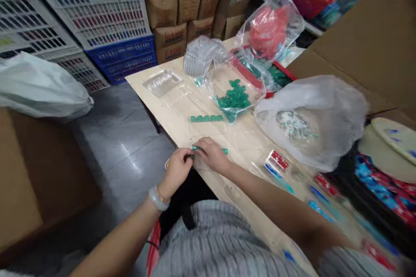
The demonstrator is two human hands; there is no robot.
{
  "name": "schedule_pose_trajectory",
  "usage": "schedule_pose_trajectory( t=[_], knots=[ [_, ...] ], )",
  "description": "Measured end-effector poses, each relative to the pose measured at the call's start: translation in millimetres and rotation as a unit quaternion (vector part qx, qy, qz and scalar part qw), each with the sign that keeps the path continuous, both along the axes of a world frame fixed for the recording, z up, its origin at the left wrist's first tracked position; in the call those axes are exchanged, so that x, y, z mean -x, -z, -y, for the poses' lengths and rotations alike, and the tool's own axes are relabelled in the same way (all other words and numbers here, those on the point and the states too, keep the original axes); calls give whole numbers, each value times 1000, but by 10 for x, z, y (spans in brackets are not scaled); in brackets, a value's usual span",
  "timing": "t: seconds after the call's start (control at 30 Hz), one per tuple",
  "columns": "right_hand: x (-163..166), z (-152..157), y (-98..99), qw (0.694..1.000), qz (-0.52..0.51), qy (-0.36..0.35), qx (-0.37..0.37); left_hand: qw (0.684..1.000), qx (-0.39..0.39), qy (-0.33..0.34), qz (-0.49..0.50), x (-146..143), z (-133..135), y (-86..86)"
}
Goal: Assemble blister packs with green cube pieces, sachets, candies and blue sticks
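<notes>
My left hand (178, 169) is at the table's near edge, thumb and forefinger pinched together. What lies in that pinch is too small and blurred to name. Just right of it, my right hand (212, 155) curls its fingers over a short row of small green plastic pieces (225, 151), closed on one at the left end. The hand hides the middle of that row. Farther back lies a second straight row of green pieces (206, 118). Beyond it, an open clear bag (212, 82) holds a loose heap of green pieces (234, 96).
A clear plastic tray (161, 82) and stacked clear trays (203, 54) sit at the table's far end. A red crate (248, 71) stands behind the bag. To the right are a white plastic bag (338, 108), red pieces (278, 160) and blue strips (274, 171).
</notes>
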State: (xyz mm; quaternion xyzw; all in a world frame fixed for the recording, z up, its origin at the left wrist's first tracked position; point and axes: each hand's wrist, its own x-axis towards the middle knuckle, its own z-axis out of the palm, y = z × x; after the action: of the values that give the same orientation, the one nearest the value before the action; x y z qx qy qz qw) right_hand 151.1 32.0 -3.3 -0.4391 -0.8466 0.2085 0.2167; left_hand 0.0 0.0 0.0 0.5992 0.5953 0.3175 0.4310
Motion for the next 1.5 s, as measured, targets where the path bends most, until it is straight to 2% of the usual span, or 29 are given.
schedule_pose_trajectory(
  t=[0.17, 0.3, 0.37, 0.5, 0.57, 0.63, 0.73, 0.87, 1.03, 1.1, 1.17, 1.23, 1.3, 1.37, 1.43, 1.5],
  knots=[
    [57, -83, -20, 997, 63, -47, -3, 999, -30, 15, 7, 0, -9, 33],
    [113, -136, -45, 991, 111, -70, 14, 994, 22, -18, 106, -5, -2, 59],
    [69, -106, -138, 995, 77, -53, 22, 980, 80, -36, 179, -20, 9, 12],
    [-208, 89, -446, 996, -81, -21, 38, 926, 205, -29, 316, -142, 12, -202],
    [-404, 213, -570, 985, -152, -14, 78, 896, 255, 11, 363, -275, -8, -317],
    [-613, 333, -634, 972, -200, 24, 118, 877, 285, 66, 382, -456, -35, -414],
    [-918, 517, -640, 949, -252, 119, 147, 871, 292, 151, 367, -786, -55, -520],
    [-1209, 803, -615, 913, -305, 224, 152, 891, 255, 206, 312, -1229, -8, -577],
    [-1354, 1092, -594, 874, -336, 325, 137, 933, 161, 257, 196, -1584, 84, -508],
    [-1384, 1139, -570, 835, -398, 346, 153, 943, 71, 293, 139, -1639, 93, -480],
    [-1408, 1150, -551, 794, -462, 356, 170, 947, -61, 303, 85, -1658, 79, -474],
    [-1425, 1140, -553, 770, -492, 361, 184, 931, -185, 311, 53, -1655, 47, -491],
    [-1432, 1117, -579, 761, -500, 359, 203, 902, -260, 343, 40, -1642, 8, -519],
    [-1429, 1087, -619, 760, -502, 348, 222, 883, -292, 368, 24, -1632, -25, -549],
    [-1413, 1055, -654, 764, -504, 343, 211, 891, -293, 347, 5, -1636, -42, -573],
    [-1390, 1031, -670, 782, -493, 343, 163, 920, -252, 299, 3, -1660, -38, -585]
  ],
)
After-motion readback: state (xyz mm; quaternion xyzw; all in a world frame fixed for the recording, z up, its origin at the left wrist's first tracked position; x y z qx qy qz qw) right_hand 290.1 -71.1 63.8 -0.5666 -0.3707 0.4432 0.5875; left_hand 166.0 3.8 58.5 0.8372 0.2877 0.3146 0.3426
